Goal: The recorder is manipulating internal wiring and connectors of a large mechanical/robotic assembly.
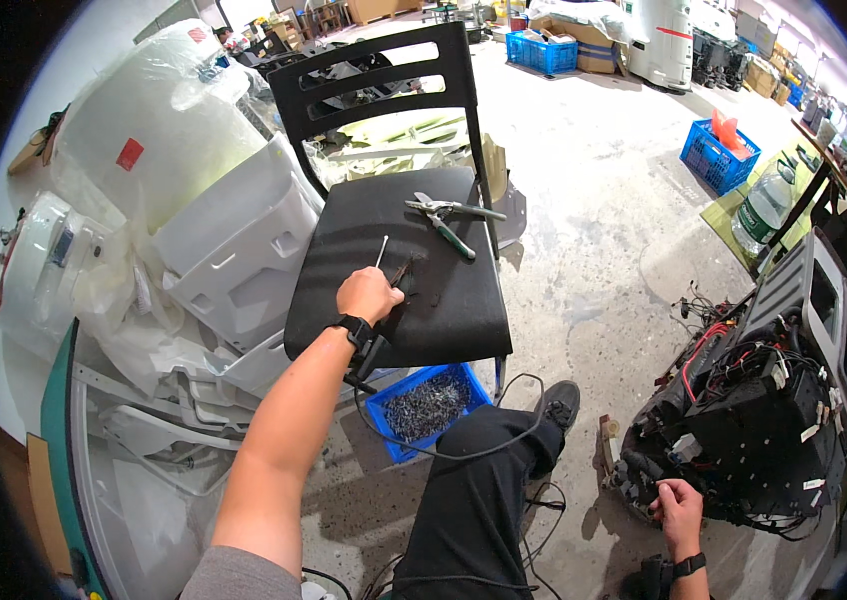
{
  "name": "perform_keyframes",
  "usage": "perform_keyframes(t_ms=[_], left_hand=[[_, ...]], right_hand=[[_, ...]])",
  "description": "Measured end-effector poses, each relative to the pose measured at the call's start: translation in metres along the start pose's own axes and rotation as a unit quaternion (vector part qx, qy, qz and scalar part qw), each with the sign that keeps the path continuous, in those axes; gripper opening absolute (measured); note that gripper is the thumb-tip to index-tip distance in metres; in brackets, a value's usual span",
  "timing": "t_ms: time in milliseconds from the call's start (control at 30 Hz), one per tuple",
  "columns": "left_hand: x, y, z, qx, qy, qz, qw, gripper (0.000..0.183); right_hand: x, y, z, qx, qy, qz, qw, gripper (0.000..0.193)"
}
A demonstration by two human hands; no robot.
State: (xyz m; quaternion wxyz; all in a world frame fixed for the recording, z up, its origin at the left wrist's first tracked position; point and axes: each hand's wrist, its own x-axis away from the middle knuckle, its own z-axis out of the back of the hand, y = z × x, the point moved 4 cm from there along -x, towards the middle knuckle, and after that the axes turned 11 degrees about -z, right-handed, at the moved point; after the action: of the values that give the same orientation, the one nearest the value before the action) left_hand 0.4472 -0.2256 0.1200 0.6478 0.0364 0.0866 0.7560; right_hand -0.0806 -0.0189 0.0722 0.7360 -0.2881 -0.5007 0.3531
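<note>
At the far left of the frame white plastic housings point(234, 240) lie heaped, some wrapped in clear film, with a green-edged panel point(59, 420) below them in the lower left. Just right of the heap stands a black chair point(399, 255), its slatted back toward the top of the frame. The left hand point(369, 295) rests on the seat at centre left, fingers curled around a small dark tool point(402, 272) whose tip pokes out past the knuckles (too small to tell what kind); a black strap point(354, 328) sits on the wrist. A thin metal rod point(382, 250) lies on the seat just above the hand, apart from it. Further up the seat, near the backrest, lie pliers point(449, 220) with green handles. Under the chair's front edge, on the concrete floor, is a blue bin point(429, 405) of small metal parts, and a black cable runs past it over the person's dark trouser leg point(479, 480). At lower right the right hand point(679, 510) is closed on the lower edge of a black device point(754, 410) full of wires, red and black among them. Blue crates point(719, 155) stand in the upper right.
</note>
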Motion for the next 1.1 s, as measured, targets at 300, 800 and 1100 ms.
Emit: perform_keyframes(t_ms=[300,800,1100], left_hand=[[0.006,-0.010,0.031,0.235,-0.068,0.034,0.969,0.027],[0.153,0.343,0.023,0.461,-0.327,-0.334,0.754,0.027],[0.263,0.416,-0.072,0.607,-0.470,-0.156,0.622,0.026]], right_hand=[[0.009,0.005,0.008,-0.025,-0.015,0.008,1.000,0.014],[0.089,-0.102,0.000,-0.019,0.075,0.245,0.966,0.026],[0.089,-0.021,0.058,0.066,0.202,0.133,0.968,0.028]])
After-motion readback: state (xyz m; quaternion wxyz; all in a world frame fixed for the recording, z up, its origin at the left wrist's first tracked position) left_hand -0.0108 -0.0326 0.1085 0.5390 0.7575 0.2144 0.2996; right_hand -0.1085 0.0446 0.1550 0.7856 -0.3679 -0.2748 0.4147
